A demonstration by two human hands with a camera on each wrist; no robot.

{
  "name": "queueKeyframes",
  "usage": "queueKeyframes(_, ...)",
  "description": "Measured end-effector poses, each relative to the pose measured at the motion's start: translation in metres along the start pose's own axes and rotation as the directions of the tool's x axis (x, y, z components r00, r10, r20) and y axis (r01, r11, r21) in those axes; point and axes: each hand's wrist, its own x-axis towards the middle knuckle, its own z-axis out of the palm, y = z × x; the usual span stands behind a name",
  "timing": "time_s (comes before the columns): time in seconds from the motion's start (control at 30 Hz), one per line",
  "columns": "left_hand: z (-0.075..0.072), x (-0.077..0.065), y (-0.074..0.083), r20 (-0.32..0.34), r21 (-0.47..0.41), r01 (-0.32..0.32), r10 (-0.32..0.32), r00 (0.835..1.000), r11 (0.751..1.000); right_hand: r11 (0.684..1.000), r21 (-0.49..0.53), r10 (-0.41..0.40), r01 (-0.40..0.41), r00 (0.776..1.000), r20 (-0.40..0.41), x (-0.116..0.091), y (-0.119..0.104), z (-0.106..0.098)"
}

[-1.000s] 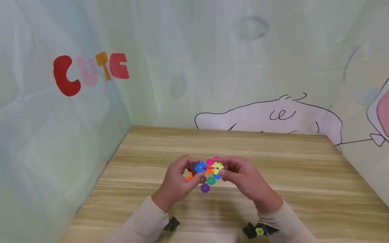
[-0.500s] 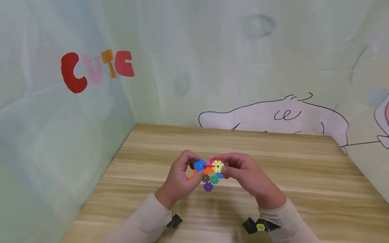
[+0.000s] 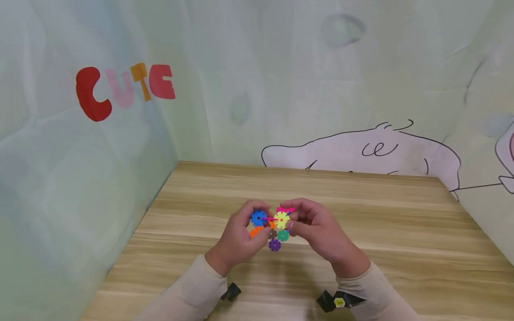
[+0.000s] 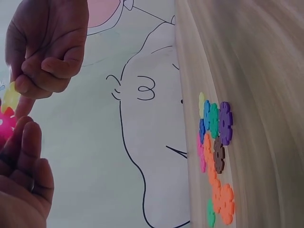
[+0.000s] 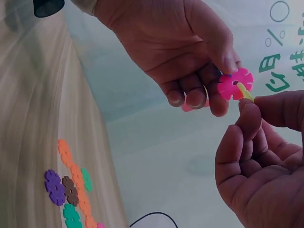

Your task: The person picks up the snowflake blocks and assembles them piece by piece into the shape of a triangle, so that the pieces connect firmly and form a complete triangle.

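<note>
In the head view my left hand (image 3: 242,234) pinches a blue notched snowflake disc (image 3: 259,218) between thumb and fingers. A pink disc (image 5: 233,84), seen edge-on from the head, joins it to a yellow disc (image 3: 282,220). My right hand (image 3: 321,234) pinches the yellow disc between thumb and index finger. The right wrist view shows the yellow disc's edge at the pink disc's face; most of the blue one is hidden there by the left thumb. The joined discs are held up over the table, in front of loose ones.
Several loose discs lie close together on the wooden table (image 3: 192,191), among them a purple disc (image 3: 275,244), a green disc (image 3: 283,235), a brown disc (image 4: 219,156) and orange discs (image 4: 227,204). Printed cloth walls (image 3: 225,89) stand behind and left of the table.
Both hands keep their pinch on the discs. Over the last half second the blue and yellow discs have shifted slightly left, uncovering more pink and orange behind; the head view has also moved a little.
</note>
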Motion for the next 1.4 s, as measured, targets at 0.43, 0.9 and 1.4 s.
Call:
queueKeyframes(0.43, 0.001, 0.002, 0.003, -0.041, 0.092, 0.045, -0.041, 0.998, 0.995, 0.996, 0.026, 0.09, -0.089, 0.996, 0.0, 0.006, 0.01, 0.0)
queueKeyframes(0.9, -0.002, 0.002, 0.001, -0.097, 0.058, 0.062, -0.056, 0.994, 0.996, 0.792, -0.588, 0.308, -0.164, 0.939, 0.153, 0.016, 0.052, 0.006)
queueKeyframes(1.4, -0.001, 0.001, 0.0, -0.102, 0.062, 0.064, -0.058, 0.993, 0.996, 0.702, -0.703, 0.334, -0.11, 0.923, 0.189, 0.012, 0.053, 0.012)
